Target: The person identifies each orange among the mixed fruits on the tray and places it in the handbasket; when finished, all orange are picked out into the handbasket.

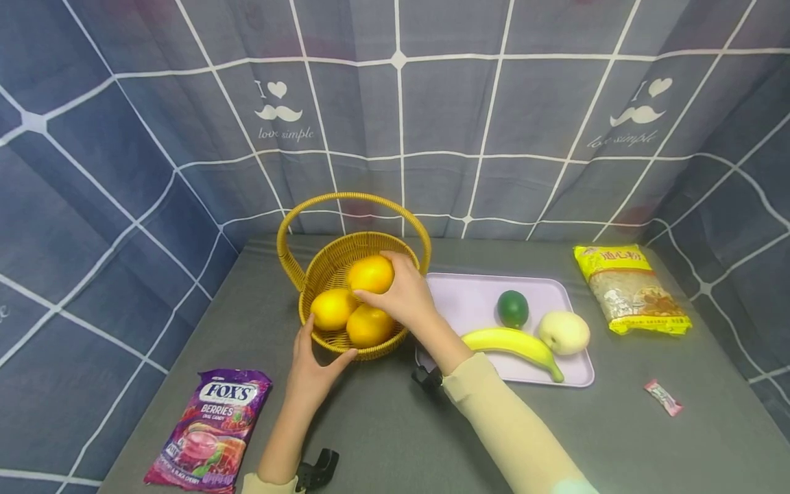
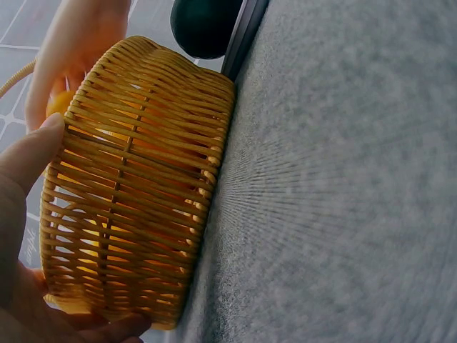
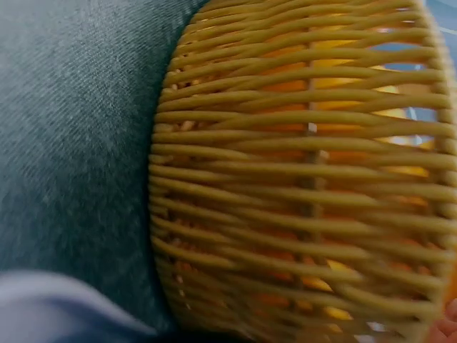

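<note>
A yellow wicker basket (image 1: 356, 241) with a tall arched handle stands on the grey table, three yellow-orange lemons inside. My right hand (image 1: 405, 291) reaches over its right rim and grips the rearmost lemon (image 1: 371, 274) between thumb and fingers. Beside it lie a left lemon (image 1: 333, 309) and a front lemon (image 1: 369, 326). At the front left my left hand (image 1: 313, 370) holds the basket's wall, its thumb at the rim in the left wrist view. Woven canes fill the right wrist view, where the grip on the lemon is hidden.
Right of the basket, a lilac tray (image 1: 459, 291) carries a banana (image 1: 515, 343), a dark green round fruit (image 1: 513, 309) and a pale round fruit (image 1: 564, 333). A purple candy bag (image 1: 210, 431) lies front left. A yellow food packet (image 1: 632, 289) and a pink wrapped candy (image 1: 663, 397) lie right.
</note>
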{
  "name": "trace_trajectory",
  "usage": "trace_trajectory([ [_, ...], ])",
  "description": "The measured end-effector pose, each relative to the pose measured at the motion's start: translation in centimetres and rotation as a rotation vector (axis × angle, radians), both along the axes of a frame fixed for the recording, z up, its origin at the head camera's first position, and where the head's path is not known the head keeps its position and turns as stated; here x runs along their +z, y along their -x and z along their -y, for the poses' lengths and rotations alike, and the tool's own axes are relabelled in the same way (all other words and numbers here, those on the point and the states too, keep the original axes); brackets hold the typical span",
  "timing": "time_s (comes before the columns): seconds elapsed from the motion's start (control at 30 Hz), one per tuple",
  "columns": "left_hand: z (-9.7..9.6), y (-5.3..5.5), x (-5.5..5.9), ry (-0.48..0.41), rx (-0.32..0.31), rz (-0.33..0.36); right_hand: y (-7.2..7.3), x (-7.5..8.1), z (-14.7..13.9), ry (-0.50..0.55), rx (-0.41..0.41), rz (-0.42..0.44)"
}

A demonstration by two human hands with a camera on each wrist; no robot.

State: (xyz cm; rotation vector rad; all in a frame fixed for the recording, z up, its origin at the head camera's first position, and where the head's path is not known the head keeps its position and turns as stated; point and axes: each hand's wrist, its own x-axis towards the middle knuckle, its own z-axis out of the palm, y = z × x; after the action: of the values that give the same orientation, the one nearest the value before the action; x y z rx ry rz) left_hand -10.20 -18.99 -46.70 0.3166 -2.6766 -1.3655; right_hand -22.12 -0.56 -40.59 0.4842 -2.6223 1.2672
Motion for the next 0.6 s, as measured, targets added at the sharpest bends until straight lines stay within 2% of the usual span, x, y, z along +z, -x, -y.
trace_trajectory([
  [0.23,-0.1,0.1,-0.2,-0.003,0.001,-0.011,1.0,-0.8,1.5,-0.070,0.004,0.010],
  [0.6,0.1,0.1,-0.1,-0.013,0.000,-0.011,0.8,-1.2,2.5,-0.198,0.016,-0.029],
])
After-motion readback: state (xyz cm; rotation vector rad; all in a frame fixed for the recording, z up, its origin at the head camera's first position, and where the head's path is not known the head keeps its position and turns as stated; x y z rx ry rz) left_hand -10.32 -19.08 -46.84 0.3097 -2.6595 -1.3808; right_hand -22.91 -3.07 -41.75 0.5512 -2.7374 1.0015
